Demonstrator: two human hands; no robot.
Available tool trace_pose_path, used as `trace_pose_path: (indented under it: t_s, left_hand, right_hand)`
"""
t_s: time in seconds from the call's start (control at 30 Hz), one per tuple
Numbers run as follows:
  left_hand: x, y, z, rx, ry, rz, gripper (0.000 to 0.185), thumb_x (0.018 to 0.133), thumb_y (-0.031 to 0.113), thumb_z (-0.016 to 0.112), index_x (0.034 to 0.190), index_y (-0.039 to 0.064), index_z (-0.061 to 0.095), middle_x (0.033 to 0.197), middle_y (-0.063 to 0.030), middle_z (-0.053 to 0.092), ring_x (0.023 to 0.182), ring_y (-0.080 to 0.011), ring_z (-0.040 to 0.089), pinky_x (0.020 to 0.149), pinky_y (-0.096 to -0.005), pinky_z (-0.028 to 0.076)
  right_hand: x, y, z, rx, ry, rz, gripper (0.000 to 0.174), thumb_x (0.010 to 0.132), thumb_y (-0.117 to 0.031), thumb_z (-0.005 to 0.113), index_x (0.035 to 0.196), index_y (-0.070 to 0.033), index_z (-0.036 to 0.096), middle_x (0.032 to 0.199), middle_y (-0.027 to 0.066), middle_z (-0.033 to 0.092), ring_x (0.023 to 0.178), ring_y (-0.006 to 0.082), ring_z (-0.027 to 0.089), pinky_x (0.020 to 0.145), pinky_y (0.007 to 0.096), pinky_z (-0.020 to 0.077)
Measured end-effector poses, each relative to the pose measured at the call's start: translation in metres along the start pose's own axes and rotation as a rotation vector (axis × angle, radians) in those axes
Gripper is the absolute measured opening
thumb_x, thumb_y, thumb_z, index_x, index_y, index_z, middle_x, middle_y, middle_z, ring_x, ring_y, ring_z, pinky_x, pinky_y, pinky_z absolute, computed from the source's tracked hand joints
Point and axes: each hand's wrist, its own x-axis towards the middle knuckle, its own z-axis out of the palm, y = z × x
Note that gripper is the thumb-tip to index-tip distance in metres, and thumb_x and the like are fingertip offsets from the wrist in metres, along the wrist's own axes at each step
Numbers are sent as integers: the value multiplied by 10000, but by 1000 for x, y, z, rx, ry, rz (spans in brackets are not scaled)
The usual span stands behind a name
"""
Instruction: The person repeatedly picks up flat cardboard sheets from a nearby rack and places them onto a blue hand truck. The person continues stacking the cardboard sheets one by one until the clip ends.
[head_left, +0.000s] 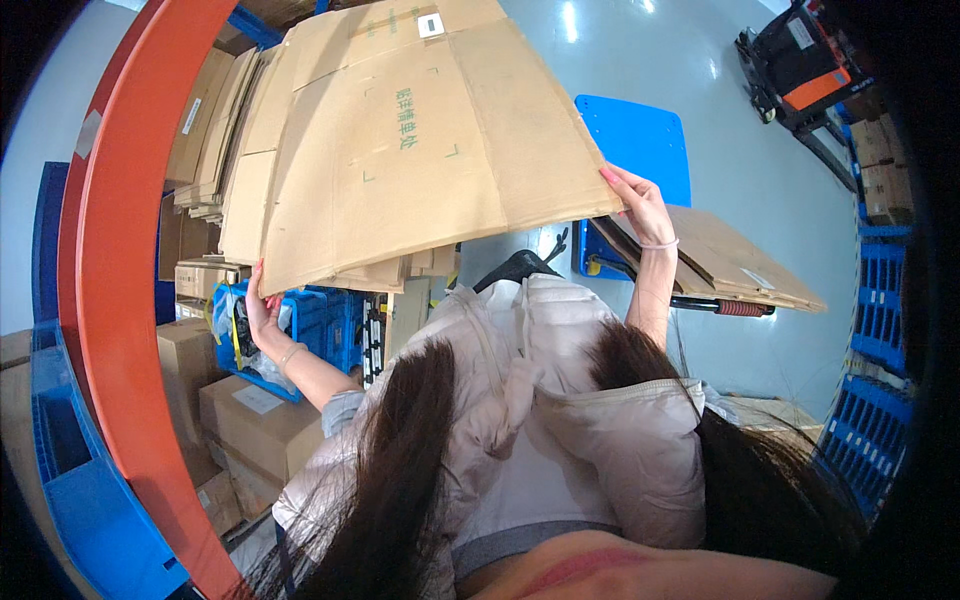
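Observation:
A large flattened cardboard box (390, 172) spans the space before me, bearing green print and a small white label. My left hand (262, 311) grips its near left corner. At the near right corner my right hand (637, 199) pinches the edge, thumb on top. Behind the sheet's left side, more flattened cardboard boxes (214, 127) stand in a stack on the rack. To the right, a blue platform cart (634, 142) is partly covered by other folded cardboard sheets (731, 251), which lie just beyond my right forearm.
An orange rack upright (120, 262) rises close on the left. Below my left arm are a blue plastic crate (319, 322) with plastic wrap and a closed carton (259, 424). A pallet truck (806, 75) stands at the far right, near blue plastic pallets (870, 442).

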Motion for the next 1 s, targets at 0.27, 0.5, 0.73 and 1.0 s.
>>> trace_pose_path:
  t_s: [0.27, 0.5, 0.73, 1.0]
  left_hand:
    - [84, -19, -80, -219, 94, 63, 274, 825, 309, 515, 951, 76, 590, 745, -22, 591, 599, -129, 518, 509, -232, 417]
    - [109, -101, -99, -304, 576, -7, 359, 841, 371, 454, 978, 59, 571, 770, -71, 605, 642, -206, 547, 568, -286, 441]
    - [4, -167, 46, -77, 234, -163, 519, 851, 454, 376, 1116, 20, 477, 948, -158, 591, 845, -285, 567, 757, -402, 440]
    - [-85, -157, 97, -149, -239, -151, 632, 880, 511, 254, 1239, -3, 326, 1148, -196, 494, 1002, -280, 532, 824, -352, 429]
  right_hand:
    - [-13, 11, 59, -72, -294, 9, 622, 756, -138, 646, 1248, 79, 334, 698, 29, 610, 593, 50, 526, 531, 181, 419]
    - [0, 76, 141, -74, -422, 125, 811, 759, -109, 644, 1350, -36, 94, 623, 61, 592, 511, 104, 554, 488, 218, 466]
    - [2, 106, 202, -112, -633, 426, 826, 806, -275, 597, 1368, -104, 17, 837, 98, 611, 677, 157, 599, 632, 266, 502]
    - [28, 123, 242, 11, -820, 610, 717, 821, -386, 533, 1365, -193, 108, 964, 154, 600, 720, 160, 620, 620, 208, 479]
